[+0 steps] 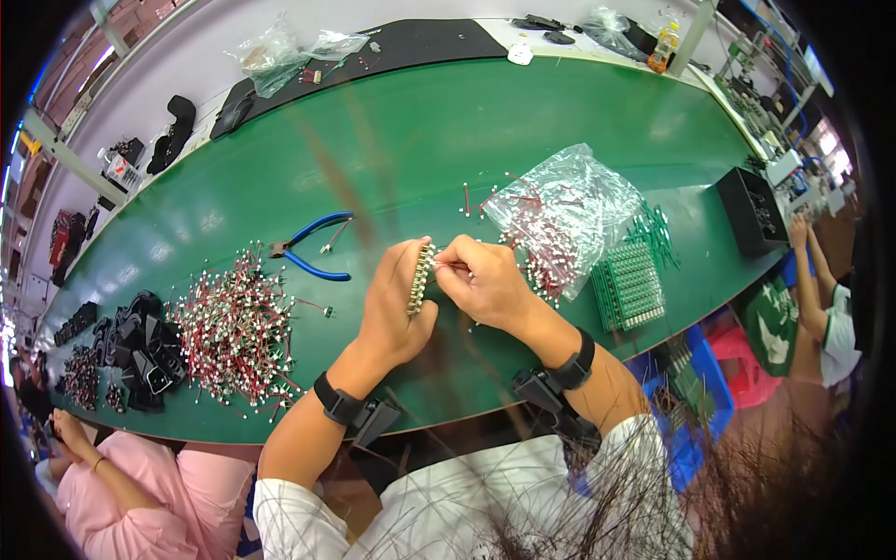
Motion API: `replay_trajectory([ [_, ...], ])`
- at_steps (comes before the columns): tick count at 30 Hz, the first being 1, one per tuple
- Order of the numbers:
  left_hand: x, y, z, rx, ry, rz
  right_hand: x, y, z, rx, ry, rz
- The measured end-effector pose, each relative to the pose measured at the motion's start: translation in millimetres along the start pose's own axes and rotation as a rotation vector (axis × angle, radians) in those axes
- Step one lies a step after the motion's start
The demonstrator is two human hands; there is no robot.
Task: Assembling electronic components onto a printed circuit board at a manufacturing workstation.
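While the board (420, 282) points lengthwise away from the body over the tabletop (597, 103), the left hand (394, 303) grips it; just rightward, the right hand (483, 283), fingers bunched, seemingly pinches a red wire (441, 265) beside its far half.

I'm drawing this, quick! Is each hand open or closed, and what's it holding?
Left hand: closed, holding a narrow strip of small pale parts.
Right hand: closed, pinching what looks like a thin red wire.
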State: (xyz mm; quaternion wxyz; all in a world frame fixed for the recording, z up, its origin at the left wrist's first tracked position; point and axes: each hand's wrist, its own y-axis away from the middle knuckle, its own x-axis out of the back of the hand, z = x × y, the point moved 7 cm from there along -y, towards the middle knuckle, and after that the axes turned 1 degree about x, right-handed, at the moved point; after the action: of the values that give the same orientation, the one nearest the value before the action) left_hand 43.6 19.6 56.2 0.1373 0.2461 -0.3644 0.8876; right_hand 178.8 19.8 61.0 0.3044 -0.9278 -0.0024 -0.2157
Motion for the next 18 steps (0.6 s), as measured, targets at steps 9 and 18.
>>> replay_trajectory([
  [9, -2, 0, 3, -0.014, -0.028, -0.033, -1, 1, 6, 0.008, -0.024, -0.038],
  [18, 4, 2, -9, 0.083, 0.102, 0.081, -5, -2, 2, -0.014, -0.003, 0.01],
])
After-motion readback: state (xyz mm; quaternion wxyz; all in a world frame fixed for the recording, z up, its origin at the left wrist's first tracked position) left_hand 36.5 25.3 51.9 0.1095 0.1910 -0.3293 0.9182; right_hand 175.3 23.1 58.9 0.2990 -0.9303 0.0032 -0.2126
